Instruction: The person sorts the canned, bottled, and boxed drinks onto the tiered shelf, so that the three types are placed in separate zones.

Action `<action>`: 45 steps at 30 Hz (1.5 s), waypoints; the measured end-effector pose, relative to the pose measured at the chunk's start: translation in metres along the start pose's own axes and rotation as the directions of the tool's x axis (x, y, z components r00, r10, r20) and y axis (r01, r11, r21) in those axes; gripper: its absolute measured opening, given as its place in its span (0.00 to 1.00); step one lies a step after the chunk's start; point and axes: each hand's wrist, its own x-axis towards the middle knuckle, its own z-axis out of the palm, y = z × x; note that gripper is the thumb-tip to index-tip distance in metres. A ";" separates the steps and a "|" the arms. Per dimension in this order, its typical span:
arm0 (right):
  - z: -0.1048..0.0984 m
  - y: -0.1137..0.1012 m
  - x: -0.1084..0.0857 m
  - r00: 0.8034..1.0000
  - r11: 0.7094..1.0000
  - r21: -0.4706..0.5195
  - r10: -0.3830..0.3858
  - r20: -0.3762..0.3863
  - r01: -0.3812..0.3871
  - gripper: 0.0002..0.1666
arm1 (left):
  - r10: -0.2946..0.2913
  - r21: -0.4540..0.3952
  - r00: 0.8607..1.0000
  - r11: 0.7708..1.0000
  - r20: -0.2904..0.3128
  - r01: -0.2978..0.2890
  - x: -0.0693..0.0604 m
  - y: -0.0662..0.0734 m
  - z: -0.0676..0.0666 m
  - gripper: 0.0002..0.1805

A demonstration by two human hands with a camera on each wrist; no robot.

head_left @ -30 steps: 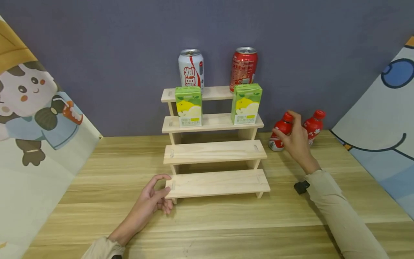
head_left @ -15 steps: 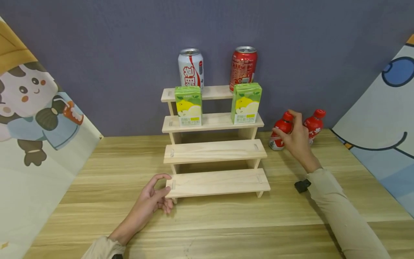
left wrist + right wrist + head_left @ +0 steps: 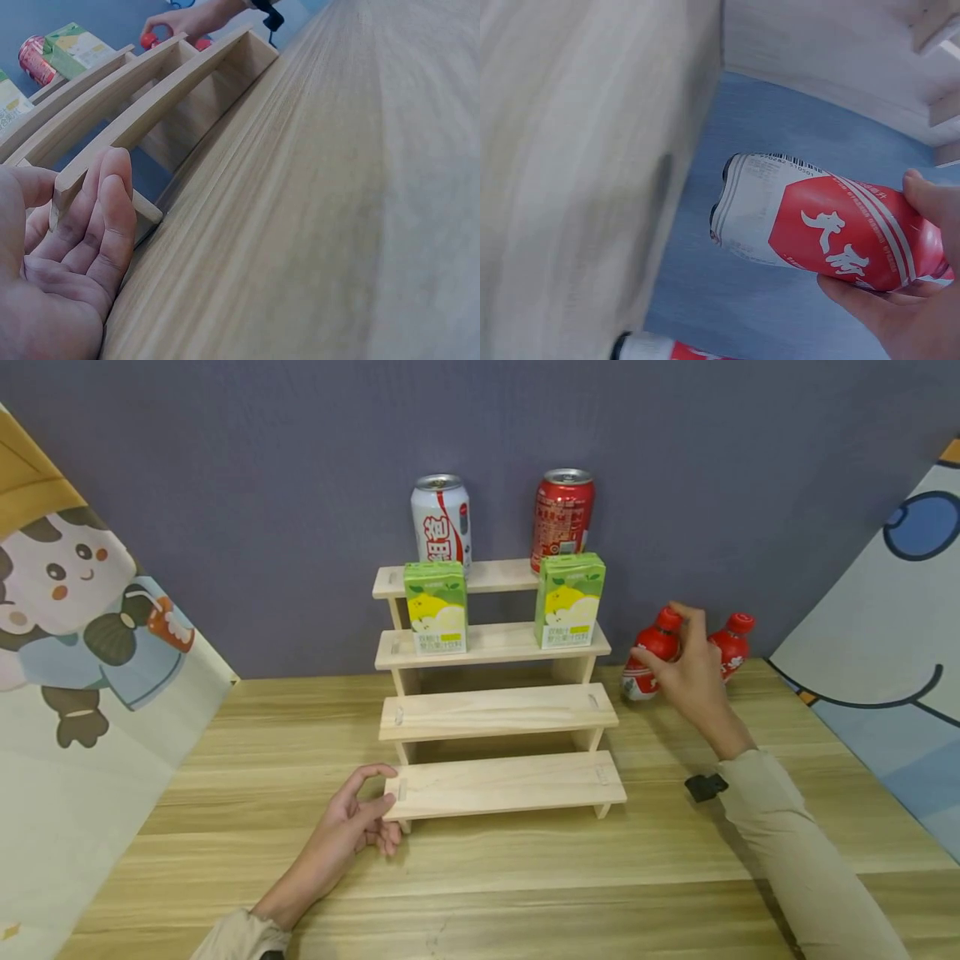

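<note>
In the head view my left hand [image 3: 347, 827] holds the left end of the lowest step of a pale wooden four-tier display stand [image 3: 502, 785]. The left wrist view shows the thumb and fingers [image 3: 112, 217] around the step's corner. My right hand [image 3: 697, 681] grips a red-capped plastic drink bottle [image 3: 651, 652] around its upper part, right of the stand. In the right wrist view this red and white bottle [image 3: 832, 232] is tilted, its base just off the table. Close by, partly behind the right hand, stands a second red bottle [image 3: 733, 647].
A white can [image 3: 441, 522] and a red can [image 3: 562, 518] stand on the top tier. Two green juice cartons, a left carton [image 3: 437, 610] and a right carton [image 3: 570, 602], occupy the tier below. Behind rises a dark blue-grey wall [image 3: 300, 527]; printed panels flank the wooden table [image 3: 480, 893].
The right hand has raised the gripped bottle slightly and tilted it, its base shifting a little left. My left hand stays on the stand's lowest step.
</note>
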 end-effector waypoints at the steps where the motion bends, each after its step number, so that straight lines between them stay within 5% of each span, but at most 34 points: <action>1: -0.001 -0.002 0.001 1.000 1.000 0.002 -0.005 0.001 0.005 0.47 | 0.001 0.001 1.000 1.000 0.000 -0.001 0.000 0.000 0.000 0.24; 45: -0.052 -0.104 0.005 0.988 0.989 -0.017 -0.149 0.029 0.150 0.52 | 0.002 -0.006 1.000 1.000 0.001 -0.002 0.000 -0.002 -0.002 0.24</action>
